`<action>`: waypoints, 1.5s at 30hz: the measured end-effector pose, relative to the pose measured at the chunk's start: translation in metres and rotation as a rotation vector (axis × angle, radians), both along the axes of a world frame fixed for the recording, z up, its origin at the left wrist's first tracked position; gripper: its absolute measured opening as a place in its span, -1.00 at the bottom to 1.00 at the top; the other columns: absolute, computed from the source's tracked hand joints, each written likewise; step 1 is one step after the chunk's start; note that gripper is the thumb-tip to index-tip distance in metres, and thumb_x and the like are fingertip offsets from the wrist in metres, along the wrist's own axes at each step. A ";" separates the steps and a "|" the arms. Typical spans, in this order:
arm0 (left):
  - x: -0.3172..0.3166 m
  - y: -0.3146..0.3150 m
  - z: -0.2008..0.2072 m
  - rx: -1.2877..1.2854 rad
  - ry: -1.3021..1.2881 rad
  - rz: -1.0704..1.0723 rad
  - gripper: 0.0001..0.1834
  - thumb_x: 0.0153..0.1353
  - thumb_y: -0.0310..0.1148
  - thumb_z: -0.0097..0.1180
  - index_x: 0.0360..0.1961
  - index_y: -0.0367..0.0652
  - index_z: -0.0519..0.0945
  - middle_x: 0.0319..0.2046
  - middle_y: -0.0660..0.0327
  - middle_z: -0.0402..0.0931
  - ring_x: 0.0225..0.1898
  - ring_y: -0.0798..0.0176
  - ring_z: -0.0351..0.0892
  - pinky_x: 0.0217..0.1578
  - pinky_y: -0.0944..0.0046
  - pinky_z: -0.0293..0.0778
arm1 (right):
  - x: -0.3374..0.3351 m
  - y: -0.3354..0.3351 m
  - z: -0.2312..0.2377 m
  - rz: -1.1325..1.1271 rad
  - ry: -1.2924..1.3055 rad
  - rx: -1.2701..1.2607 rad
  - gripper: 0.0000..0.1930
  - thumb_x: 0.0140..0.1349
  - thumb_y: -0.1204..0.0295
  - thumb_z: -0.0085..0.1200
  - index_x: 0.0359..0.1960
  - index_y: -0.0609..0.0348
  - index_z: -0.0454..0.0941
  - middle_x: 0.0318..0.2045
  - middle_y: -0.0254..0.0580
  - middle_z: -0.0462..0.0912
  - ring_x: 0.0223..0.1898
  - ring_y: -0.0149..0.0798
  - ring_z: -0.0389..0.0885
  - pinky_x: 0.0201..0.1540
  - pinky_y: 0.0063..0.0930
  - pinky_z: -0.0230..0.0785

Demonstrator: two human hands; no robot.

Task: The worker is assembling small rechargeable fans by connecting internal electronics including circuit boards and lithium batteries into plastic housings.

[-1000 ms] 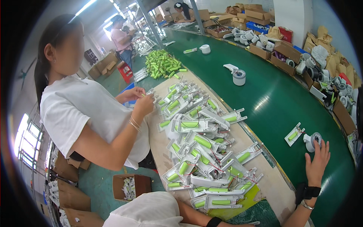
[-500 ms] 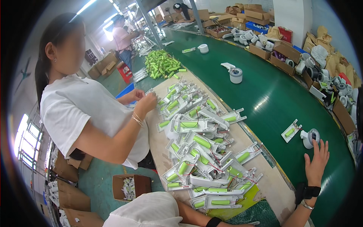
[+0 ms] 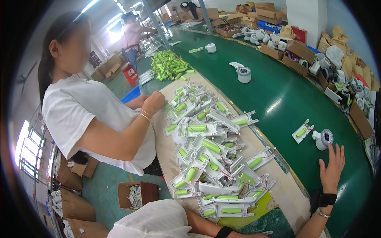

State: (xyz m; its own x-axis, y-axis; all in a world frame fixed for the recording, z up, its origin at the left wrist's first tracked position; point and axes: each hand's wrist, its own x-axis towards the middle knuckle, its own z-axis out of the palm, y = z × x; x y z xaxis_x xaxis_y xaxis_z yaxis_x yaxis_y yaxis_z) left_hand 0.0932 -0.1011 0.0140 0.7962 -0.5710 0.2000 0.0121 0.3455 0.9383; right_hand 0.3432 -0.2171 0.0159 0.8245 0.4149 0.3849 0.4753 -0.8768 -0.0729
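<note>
My right hand (image 3: 333, 168) hangs over the green belt with its fingers spread and nothing in them. Just beyond its fingertips stands a white round housing (image 3: 323, 139) with a short neck and an open dark top. Beside that lies a white handle half (image 3: 303, 131) with a green battery and wires. My left forearm (image 3: 202, 225) crosses the lower edge; only a sliver of its hand shows, fingers hidden, near a thin pale piece (image 3: 268, 232). Left of the belt, a board (image 3: 283, 186) bears a heap of white handle halves (image 3: 210, 146) with green batteries and red and black wires.
A co-worker in a white shirt (image 3: 99, 115) stands at left, hands at the heap's far end. Loose green batteries (image 3: 168, 65) are piled beyond. Another round housing (image 3: 244, 74) sits farther up the belt. Cartons of parts (image 3: 297, 59) line its right side. A carton (image 3: 138, 196) stands on the floor.
The housings and handle halves on the belt have shifted slightly toward the far left, away from my right hand. That hand stays nearly in place. The co-worker's hands have moved slightly.
</note>
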 end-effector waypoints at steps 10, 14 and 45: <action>0.001 -0.002 0.000 0.001 0.029 0.007 -0.75 0.14 -0.23 0.06 -0.35 -0.23 0.52 -0.49 0.19 0.49 -0.51 0.32 0.42 -0.52 0.35 0.34 | 0.001 -0.001 -0.001 -0.013 0.082 0.012 -0.48 -0.05 0.52 0.11 0.03 0.11 0.29 0.13 -0.01 0.18 0.25 0.02 -0.03 0.23 -0.04 -0.15; 0.023 -0.020 0.011 0.474 0.050 -0.279 -0.74 0.14 -0.22 0.07 -0.36 -0.23 0.52 -0.49 0.19 0.50 -0.52 0.33 0.42 -0.52 0.35 0.34 | 0.003 -0.006 -0.003 -0.018 0.122 0.021 -0.52 -0.06 0.51 0.12 -0.02 0.14 0.33 0.13 0.01 0.19 0.24 0.03 -0.02 0.23 -0.05 -0.14; 0.006 0.012 0.005 -0.020 0.013 -0.027 -0.82 0.14 -0.36 0.01 -0.37 -0.29 0.44 -0.46 0.12 0.46 -0.36 0.23 0.49 -0.34 0.29 0.40 | 0.018 0.103 0.034 0.328 0.711 -0.185 -0.48 0.18 0.40 -0.17 0.20 0.10 0.03 -0.30 0.20 0.51 -0.24 0.14 0.48 -0.18 -0.10 0.30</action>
